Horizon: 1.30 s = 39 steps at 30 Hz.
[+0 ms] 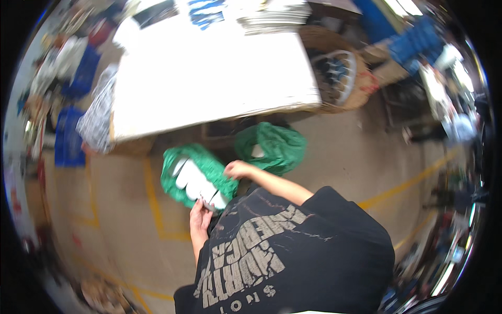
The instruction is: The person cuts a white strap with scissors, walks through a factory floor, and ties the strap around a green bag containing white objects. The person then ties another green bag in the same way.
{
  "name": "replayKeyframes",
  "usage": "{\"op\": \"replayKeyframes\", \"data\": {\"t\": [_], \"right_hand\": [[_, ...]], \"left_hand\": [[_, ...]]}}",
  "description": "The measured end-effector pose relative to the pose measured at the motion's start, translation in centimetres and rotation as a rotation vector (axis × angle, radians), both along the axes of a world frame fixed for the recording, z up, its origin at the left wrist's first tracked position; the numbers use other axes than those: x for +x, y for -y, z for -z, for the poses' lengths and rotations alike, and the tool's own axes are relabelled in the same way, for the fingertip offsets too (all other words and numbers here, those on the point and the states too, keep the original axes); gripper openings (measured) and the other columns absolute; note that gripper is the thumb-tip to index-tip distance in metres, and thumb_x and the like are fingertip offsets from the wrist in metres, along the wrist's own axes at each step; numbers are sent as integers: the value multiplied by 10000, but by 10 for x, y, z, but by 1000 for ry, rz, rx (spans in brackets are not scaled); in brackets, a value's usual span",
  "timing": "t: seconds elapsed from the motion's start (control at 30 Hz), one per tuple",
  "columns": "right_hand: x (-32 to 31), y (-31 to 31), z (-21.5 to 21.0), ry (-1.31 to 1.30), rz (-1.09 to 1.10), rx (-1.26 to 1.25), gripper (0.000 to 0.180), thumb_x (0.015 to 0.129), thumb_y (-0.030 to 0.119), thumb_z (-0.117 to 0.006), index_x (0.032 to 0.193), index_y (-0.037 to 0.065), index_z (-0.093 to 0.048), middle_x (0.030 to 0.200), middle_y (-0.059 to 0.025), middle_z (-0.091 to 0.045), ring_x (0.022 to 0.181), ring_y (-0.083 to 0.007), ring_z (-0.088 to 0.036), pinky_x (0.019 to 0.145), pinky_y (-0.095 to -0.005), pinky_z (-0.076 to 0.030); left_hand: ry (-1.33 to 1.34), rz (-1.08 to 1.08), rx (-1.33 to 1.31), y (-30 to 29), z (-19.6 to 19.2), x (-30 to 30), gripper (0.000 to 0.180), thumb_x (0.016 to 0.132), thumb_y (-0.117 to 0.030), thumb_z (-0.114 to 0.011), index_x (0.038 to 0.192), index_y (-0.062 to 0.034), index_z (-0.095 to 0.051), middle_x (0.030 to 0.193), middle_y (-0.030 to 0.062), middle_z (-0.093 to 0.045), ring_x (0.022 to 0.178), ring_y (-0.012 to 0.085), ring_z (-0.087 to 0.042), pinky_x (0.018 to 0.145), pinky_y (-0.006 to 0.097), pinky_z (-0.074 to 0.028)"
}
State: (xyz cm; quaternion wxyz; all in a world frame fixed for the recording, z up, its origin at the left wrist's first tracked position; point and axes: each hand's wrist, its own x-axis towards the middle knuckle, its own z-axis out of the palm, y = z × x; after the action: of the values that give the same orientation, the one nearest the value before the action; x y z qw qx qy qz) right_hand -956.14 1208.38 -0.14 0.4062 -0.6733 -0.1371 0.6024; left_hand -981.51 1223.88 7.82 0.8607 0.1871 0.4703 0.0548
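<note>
A green plastic bag (170,183) stands wide at the top on the floor before me, with several smooth white pieces (194,180) inside; their kind is unclear. At its near edge, my left hand (198,220) is closed on a small white piece with a dark edge (208,206). My right hand (238,169) has curled fingers beside the bag's right rim; whatever they hold is hidden. Farther right lies a second green plastic bag (280,149), showing one white piece (258,150) in its mouth.
A white-topped table (214,73) fills the area ahead, with stacked flat sheets (274,18) at its far side. Crumpled clear plastic (99,118) hangs by its left edge, near a blue crate (69,137). A cardboard container (355,89) sits right. Yellow lines (154,201) mark the floor.
</note>
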Motion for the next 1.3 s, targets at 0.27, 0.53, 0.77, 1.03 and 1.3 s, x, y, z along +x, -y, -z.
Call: {"op": "replayKeyframes", "data": {"t": [0.27, 0.53, 0.77, 1.03, 1.3], "right_hand": [[-121, 22, -44, 356, 94, 293, 316, 758, 362, -794, 838, 71, -699, 744, -51, -690, 648, -153, -623, 566, -320, -490], [-188, 105, -58, 374, 311, 86, 277, 767, 298, -753, 885, 51, -714, 814, -82, -712, 764, -199, -666, 697, -350, -527], [-206, 134, -57, 444, 385, 182, 272, 789, 278, -723, 917, 38, -707, 812, -98, -707, 754, -199, -654, 678, -355, -517], [-243, 241, -58, 582, 592, 59, 283, 810, 289, -722, 944, 47, -662, 854, -98, -694, 784, -205, -640, 696, -369, -510], [-317, 383, -63, 569, 962, 8, 271, 840, 286, -724, 936, 44, -649, 847, -68, -685, 792, -174, -625, 699, -345, -504]], "left_hand": [[37, 675, 78, 15, 14, 22, 191, 922, -289, -659, 1034, -165, -568, 907, -32, -584, 822, 114, -543, 797, 380, -472], [268, 886, -216, 64, 42, 2, 125, 959, -168, -622, 992, -49, -606, 852, 29, -628, 781, 138, -600, 789, 313, -489], [220, 1031, 38, 101, 32, -3, 248, 969, -320, -601, 839, -115, -554, 656, -21, -479, 583, 119, -444, 568, 278, -377], [146, 1276, -48, 197, 33, 8, 168, 963, -294, -622, 969, -136, -564, 890, 18, -622, 773, 171, -587, 751, 321, -490], [285, 1439, -42, 337, 33, -3, 94, 948, -140, -649, 916, -73, -591, 925, 84, -674, 892, 212, -666, 823, 377, -548]]}}
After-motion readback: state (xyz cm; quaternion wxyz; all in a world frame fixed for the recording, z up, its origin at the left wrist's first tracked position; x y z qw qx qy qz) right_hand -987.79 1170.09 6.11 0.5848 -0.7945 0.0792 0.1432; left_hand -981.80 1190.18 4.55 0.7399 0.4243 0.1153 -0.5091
